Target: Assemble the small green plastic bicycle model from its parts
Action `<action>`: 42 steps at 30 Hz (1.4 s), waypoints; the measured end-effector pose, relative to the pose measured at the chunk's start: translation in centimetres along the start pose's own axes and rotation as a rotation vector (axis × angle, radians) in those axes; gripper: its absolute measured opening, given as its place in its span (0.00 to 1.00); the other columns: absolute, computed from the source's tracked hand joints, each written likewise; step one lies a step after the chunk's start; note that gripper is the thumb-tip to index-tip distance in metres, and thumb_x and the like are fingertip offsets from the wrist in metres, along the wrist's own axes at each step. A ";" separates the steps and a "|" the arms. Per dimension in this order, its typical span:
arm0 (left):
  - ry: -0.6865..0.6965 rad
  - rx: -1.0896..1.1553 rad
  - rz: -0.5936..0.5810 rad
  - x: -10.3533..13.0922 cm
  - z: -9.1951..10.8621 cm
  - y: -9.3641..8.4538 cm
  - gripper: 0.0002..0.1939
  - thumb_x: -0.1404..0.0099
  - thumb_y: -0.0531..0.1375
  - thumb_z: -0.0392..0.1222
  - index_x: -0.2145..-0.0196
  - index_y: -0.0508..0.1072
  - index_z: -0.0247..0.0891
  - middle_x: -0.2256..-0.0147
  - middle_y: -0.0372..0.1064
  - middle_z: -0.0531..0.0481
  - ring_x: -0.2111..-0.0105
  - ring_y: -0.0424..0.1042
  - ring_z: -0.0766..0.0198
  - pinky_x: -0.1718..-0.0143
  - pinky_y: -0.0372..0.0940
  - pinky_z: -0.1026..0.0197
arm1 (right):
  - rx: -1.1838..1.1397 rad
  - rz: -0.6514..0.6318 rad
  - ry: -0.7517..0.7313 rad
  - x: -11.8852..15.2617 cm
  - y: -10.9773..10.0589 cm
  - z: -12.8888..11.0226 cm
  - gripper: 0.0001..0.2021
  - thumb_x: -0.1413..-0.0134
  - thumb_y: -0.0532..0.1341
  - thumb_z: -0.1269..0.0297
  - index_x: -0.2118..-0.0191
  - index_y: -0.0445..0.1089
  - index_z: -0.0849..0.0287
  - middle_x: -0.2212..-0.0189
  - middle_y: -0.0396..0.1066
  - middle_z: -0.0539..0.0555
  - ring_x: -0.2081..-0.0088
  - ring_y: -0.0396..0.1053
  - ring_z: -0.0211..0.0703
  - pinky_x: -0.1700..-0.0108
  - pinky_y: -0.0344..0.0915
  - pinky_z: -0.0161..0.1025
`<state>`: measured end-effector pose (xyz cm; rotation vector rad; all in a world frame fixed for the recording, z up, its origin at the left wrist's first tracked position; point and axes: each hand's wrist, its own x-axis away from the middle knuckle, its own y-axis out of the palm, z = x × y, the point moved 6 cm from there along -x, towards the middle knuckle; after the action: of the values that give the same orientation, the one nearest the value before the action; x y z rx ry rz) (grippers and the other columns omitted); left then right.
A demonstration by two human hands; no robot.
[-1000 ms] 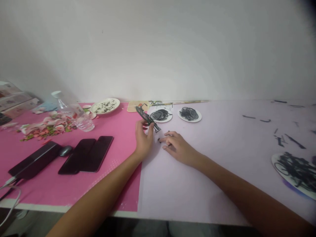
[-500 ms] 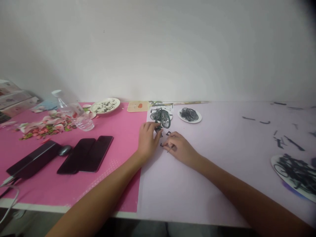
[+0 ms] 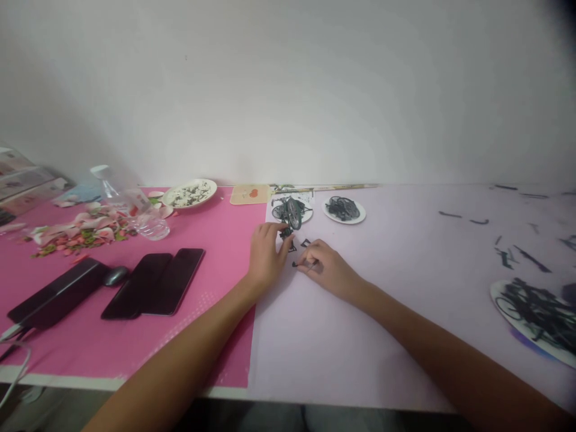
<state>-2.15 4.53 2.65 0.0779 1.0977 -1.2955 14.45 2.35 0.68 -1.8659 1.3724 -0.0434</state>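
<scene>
My left hand (image 3: pixel 266 251) is closed on a small black model bicycle (image 3: pixel 293 215), thumb and fingers pinching its near end while a spoked wheel points away from me. Right beside it, my right hand (image 3: pixel 320 264) pinches a small, thin dark part (image 3: pixel 295 264), whose tip sticks out to the left of the fingertips. Between the hands and just above the right one, a small black frame-shaped piece (image 3: pixel 306 243) shows. Behind the bicycle is a white plate (image 3: pixel 308 217), partly hidden by the wheel.
A white plate (image 3: pixel 362 219) of black parts stands at the back, another plate (image 3: pixel 497 293) at the right. Loose black pieces (image 3: pixel 531 258) lie near it. On the pink side are phones (image 3: pixel 180 282), a black box (image 3: pixel 54 294), a plastic bottle (image 3: pixel 130 201) and petals (image 3: pixel 90 234).
The bicycle has turned in my left hand, so its wheel now appears narrower and further left. My right hand stays close by with the thin part. The whole view has shifted slightly.
</scene>
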 end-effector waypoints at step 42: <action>0.025 0.365 -0.101 1.0 2.5 0.5 0.11 0.32 0.67 0.48 0.55 0.78 0.43 0.59 0.77 0.45 0.59 0.74 0.57 0.55 0.70 0.52 | -0.575 0.481 0.295 0.1 -2.8 0.5 0.27 0.52 0.73 0.60 0.73 0.48 0.52 0.66 0.76 0.51 0.66 0.75 0.44 0.60 0.78 0.48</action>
<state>-0.36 2.49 2.99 0.3146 0.8839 -1.5783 16.92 2.81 2.04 -1.9683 2.1850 0.3690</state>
